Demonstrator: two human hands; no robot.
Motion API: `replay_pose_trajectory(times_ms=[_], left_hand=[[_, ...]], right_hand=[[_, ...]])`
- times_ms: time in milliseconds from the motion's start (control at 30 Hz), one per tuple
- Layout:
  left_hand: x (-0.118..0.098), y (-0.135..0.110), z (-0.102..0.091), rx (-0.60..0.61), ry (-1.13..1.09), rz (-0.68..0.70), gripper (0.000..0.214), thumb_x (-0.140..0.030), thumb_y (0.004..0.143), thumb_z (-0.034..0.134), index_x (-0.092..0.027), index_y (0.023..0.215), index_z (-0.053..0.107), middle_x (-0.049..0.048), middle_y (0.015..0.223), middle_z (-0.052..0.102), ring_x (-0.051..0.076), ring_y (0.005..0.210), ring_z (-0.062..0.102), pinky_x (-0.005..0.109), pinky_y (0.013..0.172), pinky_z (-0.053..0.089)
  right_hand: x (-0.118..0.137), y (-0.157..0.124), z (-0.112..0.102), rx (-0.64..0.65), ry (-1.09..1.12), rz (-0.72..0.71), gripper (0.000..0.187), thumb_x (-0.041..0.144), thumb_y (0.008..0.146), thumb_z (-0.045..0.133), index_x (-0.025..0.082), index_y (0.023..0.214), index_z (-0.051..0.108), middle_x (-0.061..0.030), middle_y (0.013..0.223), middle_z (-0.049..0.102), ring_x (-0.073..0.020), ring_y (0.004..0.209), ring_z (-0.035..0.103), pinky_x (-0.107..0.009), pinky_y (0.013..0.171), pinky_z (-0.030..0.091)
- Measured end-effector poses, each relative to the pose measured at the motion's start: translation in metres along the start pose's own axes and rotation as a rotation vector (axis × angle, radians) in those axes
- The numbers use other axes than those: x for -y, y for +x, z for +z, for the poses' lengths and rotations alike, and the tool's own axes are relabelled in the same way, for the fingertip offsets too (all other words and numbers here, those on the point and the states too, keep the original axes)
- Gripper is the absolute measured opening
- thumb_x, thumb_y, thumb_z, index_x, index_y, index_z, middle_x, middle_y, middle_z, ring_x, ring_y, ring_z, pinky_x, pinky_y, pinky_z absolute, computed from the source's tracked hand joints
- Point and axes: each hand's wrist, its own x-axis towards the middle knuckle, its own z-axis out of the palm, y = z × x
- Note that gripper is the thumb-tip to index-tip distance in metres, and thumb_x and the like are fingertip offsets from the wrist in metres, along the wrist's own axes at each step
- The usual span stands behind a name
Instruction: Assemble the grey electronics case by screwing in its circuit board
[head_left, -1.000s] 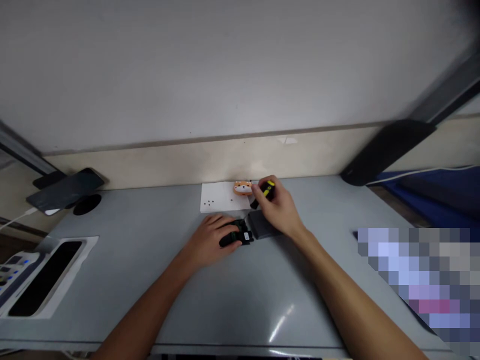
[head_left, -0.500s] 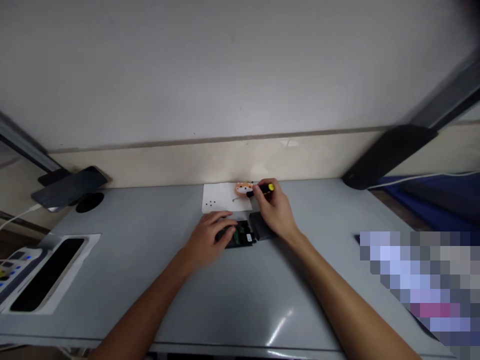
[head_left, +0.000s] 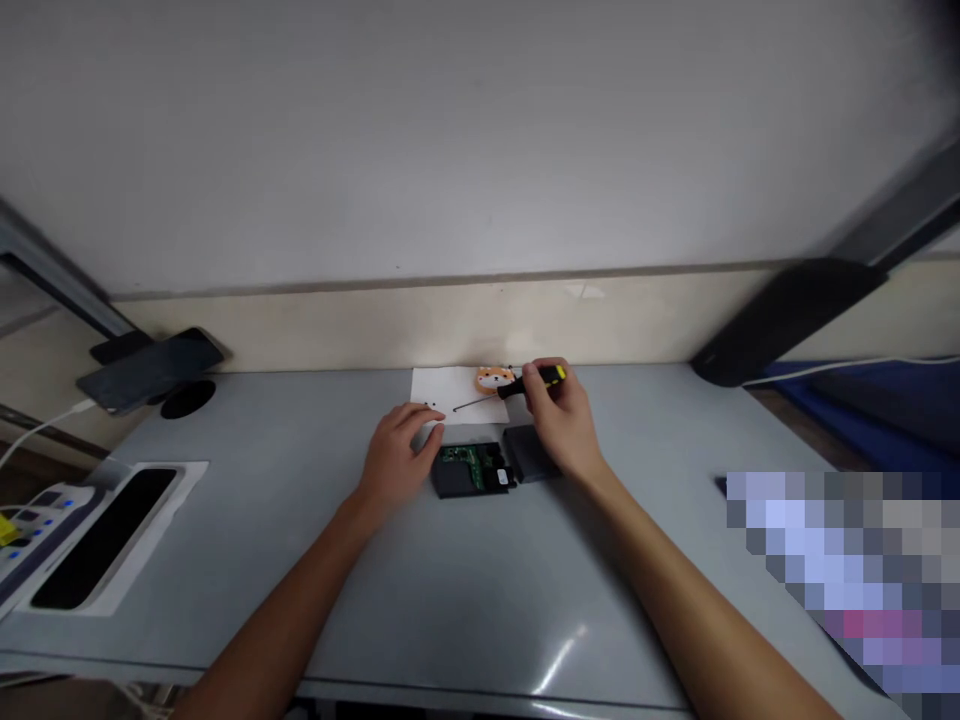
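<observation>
My right hand (head_left: 564,430) grips a black-and-yellow screwdriver (head_left: 517,388) at frame centre, shaft pointing left over the white paper sheet (head_left: 442,385), tip near small dark screws (head_left: 430,405). My left hand (head_left: 394,455) rests on the tabletop (head_left: 300,500), fingers (head_left: 424,412) at the paper's lower edge, just left of the opened device with a green circuit board (head_left: 469,468). Grey cover (head_left: 525,455) lies just right of it. Orange animal figure (head_left: 493,379) sits on the paper. Phone (head_left: 154,365) leans at left.

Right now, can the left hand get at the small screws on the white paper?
Probably yes. The left hand rests at the near edge of the white paper, and the small screws lie bare just beyond its fingertips, with nothing between.
</observation>
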Motion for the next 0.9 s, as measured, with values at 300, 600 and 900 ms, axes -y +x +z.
replay_pose_trajectory(times_ms=[300, 600, 900], left_hand=[[0.002, 0.003, -0.004, -0.034, 0.008, 0.016, 0.011, -0.026, 0.094, 0.067, -0.025, 0.103, 0.074, 0.0021, 0.109, 0.073, 0.019, 0.104, 0.068, 0.039, 0.098, 0.051], [0.003, 0.004, -0.005, -0.048, 0.020, 0.058, 0.011, -0.023, 0.095, 0.066, -0.026, 0.102, 0.074, 0.0018, 0.107, 0.073, 0.018, 0.101, 0.068, 0.038, 0.094, 0.050], [0.003, 0.003, -0.009, 0.007, 0.163, 0.199, 0.010, -0.021, 0.097, 0.063, -0.024, 0.101, 0.071, 0.0029, 0.102, 0.073, 0.020, 0.097, 0.067, 0.039, 0.090, 0.047]], right_hand=[[0.003, -0.004, 0.008, 0.037, 0.170, 0.069, 0.036, 0.058, 0.090, 0.062, 0.023, 0.090, 0.058, 0.0046, 0.066, 0.051, -0.0117, 0.056, 0.046, -0.025, 0.052, 0.038], [0.002, -0.006, 0.008, 0.052, 0.165, 0.079, 0.035, 0.058, 0.091, 0.062, 0.023, 0.092, 0.058, 0.0055, 0.062, 0.048, -0.0115, 0.054, 0.043, -0.024, 0.049, 0.035], [0.012, -0.014, 0.009, 0.046, 0.073, -0.079, 0.028, 0.050, 0.091, 0.065, 0.023, 0.097, 0.060, 0.0009, 0.078, 0.060, -0.0131, 0.065, 0.052, -0.027, 0.059, 0.042]])
